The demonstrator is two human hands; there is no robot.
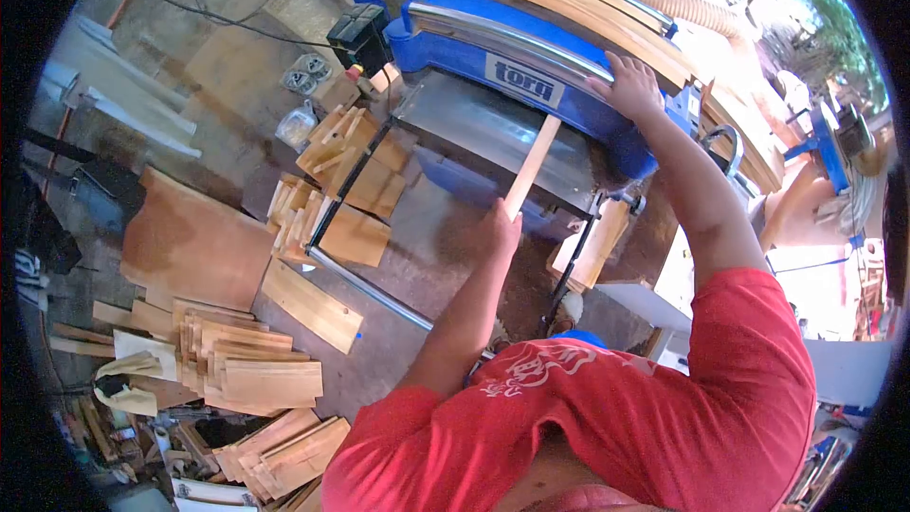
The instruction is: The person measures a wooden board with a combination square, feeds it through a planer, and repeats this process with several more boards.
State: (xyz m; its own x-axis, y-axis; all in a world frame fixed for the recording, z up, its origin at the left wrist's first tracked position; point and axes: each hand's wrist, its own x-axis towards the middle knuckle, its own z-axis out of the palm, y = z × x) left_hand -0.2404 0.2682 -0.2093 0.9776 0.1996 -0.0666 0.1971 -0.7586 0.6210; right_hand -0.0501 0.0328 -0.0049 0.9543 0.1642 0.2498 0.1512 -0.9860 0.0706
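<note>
My left hand (500, 232) is closed around the near end of a narrow wooden strip (533, 167). The strip's far end goes in under the blue thickness planer (445, 49), over its shiny metal bed (474, 123). My right hand (629, 87) lies on top of the planer, near the right end of its metal roller (512, 36), fingers spread and holding nothing. Long boards (559, 9) are stacked on the machine just beyond that hand. A black frame with a lower metal roller (370, 286) extends from the bed toward me.
Stacks of cut boards (251, 360) lie on the floor at left, with more wood pieces (351, 180) beside the planer. A cable (223, 17) crosses at upper left. A ribbed hose (673, 2) runs behind the machine; another blue machine (834, 147) stands at right.
</note>
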